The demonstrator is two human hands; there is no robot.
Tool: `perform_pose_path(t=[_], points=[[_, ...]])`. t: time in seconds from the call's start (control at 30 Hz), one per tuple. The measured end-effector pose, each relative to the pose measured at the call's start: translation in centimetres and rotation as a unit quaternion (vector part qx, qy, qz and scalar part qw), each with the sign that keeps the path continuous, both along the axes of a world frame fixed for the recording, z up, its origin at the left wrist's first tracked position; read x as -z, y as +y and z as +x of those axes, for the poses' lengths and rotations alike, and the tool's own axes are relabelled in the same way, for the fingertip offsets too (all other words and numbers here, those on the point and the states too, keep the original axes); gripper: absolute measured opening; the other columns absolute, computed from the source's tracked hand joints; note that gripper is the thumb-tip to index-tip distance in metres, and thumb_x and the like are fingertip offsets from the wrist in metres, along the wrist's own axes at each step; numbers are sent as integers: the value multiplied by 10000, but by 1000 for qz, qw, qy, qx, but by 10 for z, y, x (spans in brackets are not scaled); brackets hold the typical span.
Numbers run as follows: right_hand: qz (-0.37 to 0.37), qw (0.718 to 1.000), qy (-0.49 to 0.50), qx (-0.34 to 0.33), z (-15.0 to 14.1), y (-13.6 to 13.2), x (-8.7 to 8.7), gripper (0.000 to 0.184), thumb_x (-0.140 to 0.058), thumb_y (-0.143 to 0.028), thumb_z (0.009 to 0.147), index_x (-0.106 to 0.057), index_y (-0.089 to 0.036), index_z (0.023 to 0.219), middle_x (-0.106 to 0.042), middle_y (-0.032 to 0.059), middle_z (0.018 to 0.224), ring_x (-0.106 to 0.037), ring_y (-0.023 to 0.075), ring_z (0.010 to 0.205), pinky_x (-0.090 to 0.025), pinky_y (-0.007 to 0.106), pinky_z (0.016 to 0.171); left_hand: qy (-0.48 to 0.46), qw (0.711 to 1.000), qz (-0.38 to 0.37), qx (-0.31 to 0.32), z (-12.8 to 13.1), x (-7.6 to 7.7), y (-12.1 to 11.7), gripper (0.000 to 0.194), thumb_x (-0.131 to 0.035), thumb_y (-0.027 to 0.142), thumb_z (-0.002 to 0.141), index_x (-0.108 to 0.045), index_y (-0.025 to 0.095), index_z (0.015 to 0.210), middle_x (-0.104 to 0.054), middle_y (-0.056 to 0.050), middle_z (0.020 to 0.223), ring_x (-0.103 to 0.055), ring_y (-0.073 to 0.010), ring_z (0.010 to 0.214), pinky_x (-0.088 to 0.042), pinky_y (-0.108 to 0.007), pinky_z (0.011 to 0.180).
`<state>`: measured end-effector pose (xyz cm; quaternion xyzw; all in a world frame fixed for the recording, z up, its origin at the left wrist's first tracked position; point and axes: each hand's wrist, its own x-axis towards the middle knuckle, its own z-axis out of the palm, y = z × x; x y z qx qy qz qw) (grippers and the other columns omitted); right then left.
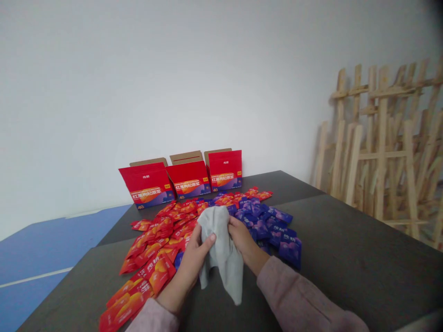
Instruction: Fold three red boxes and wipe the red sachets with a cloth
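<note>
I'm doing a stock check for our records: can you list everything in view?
red cartons: three, red and purple, open, in a row at the far table edge
red sachets: many, red-orange, spread left
purple sachets: many, purple, spread right
grey cloth: one, grey, held over the sachets
dark table: one, dark grey, under all these
wooden easels: several, pale wood, stacked at right
blue floor: one, blue, far left
white wall: one, white, behind
left hand: one, bare, gripping cloth
right hand: one, bare, gripping cloth

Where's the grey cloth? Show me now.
In the head view, the grey cloth hangs between the left hand and right hand, with red sachets to its left and purple sachets to its right.
</note>
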<state>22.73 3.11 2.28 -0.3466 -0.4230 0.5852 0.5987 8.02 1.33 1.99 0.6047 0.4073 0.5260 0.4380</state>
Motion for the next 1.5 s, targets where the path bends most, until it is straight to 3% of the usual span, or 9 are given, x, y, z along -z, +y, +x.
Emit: perform_pose_path(t=[0.2,0.37,0.67,0.83,1.0,1.1,1.23,1.37,1.5], points=[[42,999,9,-15,-18,-7,6,292,-603,-470,815,-697,-213,917,-724,27,921,-645,221,933,-496,334,833,-83,986,-111,-97,-15,-18,-9,591,-854,444,667,-681,142,1143,-753,-115,1141,-718,-276,991,-559,-330,821],[60,995,-48,-63,-21,-9,0,378,-776,-458,729,-707,-238,1029,-731,18,1021,-644,236,1012,-483,349,908,-102,979,-171,-48,-29,-28,-7,493,-884,451,623,-749,116,958,-789,-103,886,-742,-260,815,-556,-321,743],[-55,994,57,-76,1,-5,-7,334,-807,-400,688,-728,-196,939,-668,-17,696,-544,125,559,-431,261,571,-180,963,-199,29,-47,-38,-8,412,-898,329,615,-714,127,924,-760,-51,779,-689,-170,611,-548,-276,634],[-53,996,41,-52,18,-4,-12,342,-781,-445,712,-717,-206,948,-618,-33,682,-387,73,466,-261,216,422,-135,967,-201,80,-50,-46,-11,417,-868,369,674,-627,202,970,-709,22,745,-668,-146,584,-526,-245,580],[-24,997,-63,-24,26,-5,-14,337,-720,-512,757,-735,-194,870,-624,-10,678,-424,105,506,-305,233,440,-81,966,-214,123,-52,-44,-9,450,-859,405,685,-653,205,1031,-707,13,754,-684,-162,646,-510,-240,621],[44,993,-102,-29,26,-9,-16,344,-642,-522,819,-733,-202,907,-690,26,841,-583,174,719,-466,282,631,-95,964,-222,110,-52,-34,-3,365,-866,404,672,-667,170,869,-701,2,739,-660,-143,628,-501,-240,631],[178,956,-232,-27,17,-14,-14,448,-817,-327,645,-699,-239,1069,-688,29,1062,-608,227,997,-469,330,870,-132,958,-240,84,-47,-24,0,359,-887,386,635,-651,159,782,-674,15,671,-604,-114,549,-471,-229,590],[180,934,-307,37,12,-13,-11,66,-681,-242,741,-702,-222,801,-671,-3,803,-596,190,782,-435,299,740,-96,963,-235,94,-45,-30,-5,355,-829,454,700,-666,158,809,-672,5,704,-607,-124,593,-464,-232,606],[128,957,-249,75,20,-7,-13,145,-614,-331,812,-682,-215,758,-658,-16,733,-574,184,734,-404,289,699,78,978,-133,139,-53,-45,-13,481,-850,400,656,-713,216,1078,-729,-27,1039,-664,-217,950,-504,-283,835]])
